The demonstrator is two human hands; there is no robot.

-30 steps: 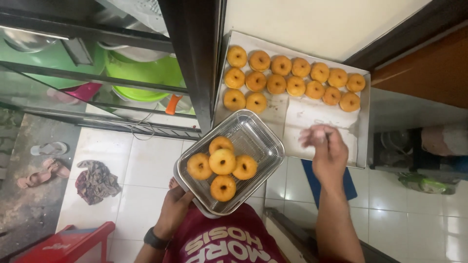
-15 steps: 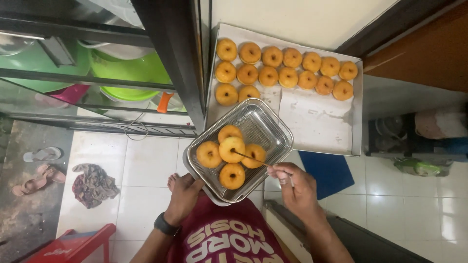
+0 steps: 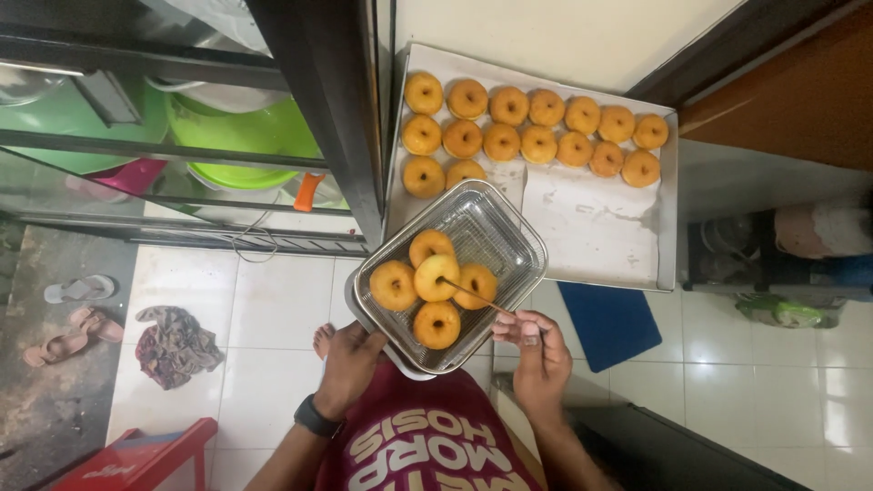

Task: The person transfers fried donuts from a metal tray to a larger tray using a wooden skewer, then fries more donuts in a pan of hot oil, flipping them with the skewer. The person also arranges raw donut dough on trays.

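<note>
While the right hand (image 3: 538,353) pinches a thin skewer (image 3: 475,296) between its fingertips, the stick slants up-left into a doughnut (image 3: 435,275) at the mesh basket's (image 3: 505,227) centre. Left hand (image 3: 350,362) grips the basket's near corner, fingers curled beneath.

Upper left: green basins (image 3: 238,136) behind dark shelf bars. Lower left on white tiles: crumpled cloth (image 3: 173,341), sandals (image 3: 75,309), red stool (image 3: 145,459). Right of centre: blue mat (image 3: 609,323) lying flat on tiles.
</note>
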